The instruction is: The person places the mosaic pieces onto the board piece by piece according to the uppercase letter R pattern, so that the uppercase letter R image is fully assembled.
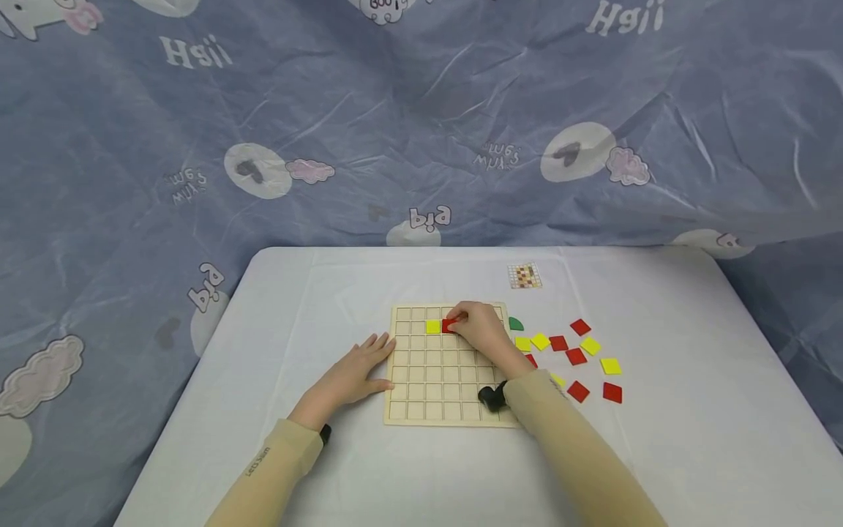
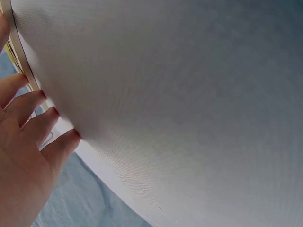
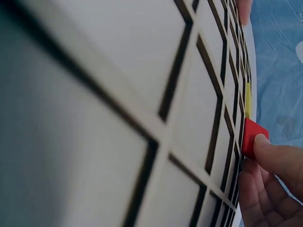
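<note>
A wooden grid board (image 1: 416, 376) lies flat on the white table. One yellow square tile (image 1: 432, 327) sits in a cell of its second row from the far edge. Just right of that tile, my right hand (image 1: 479, 327) pinches a red square tile (image 3: 252, 135) between thumb and fingers, at the neighbouring cell. Whether the red tile lies fully down in the cell I cannot tell. My left hand (image 1: 353, 372) rests at the board's left edge, fingers spread, thumb and fingertips touching the frame.
Right of the board lie several loose red tiles (image 1: 576, 356) and yellow tiles (image 1: 610, 366), some partly hidden by my right arm. A green rounded piece (image 1: 516, 323) is by the board's right edge. A small pattern card (image 1: 525, 276) lies beyond the board.
</note>
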A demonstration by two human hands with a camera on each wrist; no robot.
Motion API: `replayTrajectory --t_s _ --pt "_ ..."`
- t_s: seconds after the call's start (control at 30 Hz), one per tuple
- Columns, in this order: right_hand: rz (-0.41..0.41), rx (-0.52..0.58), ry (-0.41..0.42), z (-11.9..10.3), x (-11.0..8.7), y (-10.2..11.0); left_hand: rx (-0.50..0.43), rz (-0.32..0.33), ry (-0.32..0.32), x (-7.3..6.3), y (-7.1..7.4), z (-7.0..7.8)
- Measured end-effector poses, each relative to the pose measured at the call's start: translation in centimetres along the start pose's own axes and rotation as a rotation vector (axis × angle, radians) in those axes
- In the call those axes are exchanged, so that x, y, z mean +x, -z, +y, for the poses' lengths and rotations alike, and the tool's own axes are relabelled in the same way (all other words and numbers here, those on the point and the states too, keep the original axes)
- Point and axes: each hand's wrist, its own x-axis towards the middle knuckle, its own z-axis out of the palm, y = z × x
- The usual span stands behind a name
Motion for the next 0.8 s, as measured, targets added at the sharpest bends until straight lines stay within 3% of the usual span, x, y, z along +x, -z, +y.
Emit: replayTrajectory --t_s 0.47,0.63,0.8 --pt "-0.050 -0.179 0.051 -0.8 -0.6 -0.2 0.003 0.000 -0.006 0.0 0.1 0.0" --pt "-0.012 -0.106 0.052 -0.4 -1.5 1.2 -0.005 -0.002 -0.003 -0.1 0.1 0.0" --pt "0.057 -0.035 0.027 1.4 -2.8 4.3 -0.005 0.006 -0.015 -0.1 0.0 -0.1"
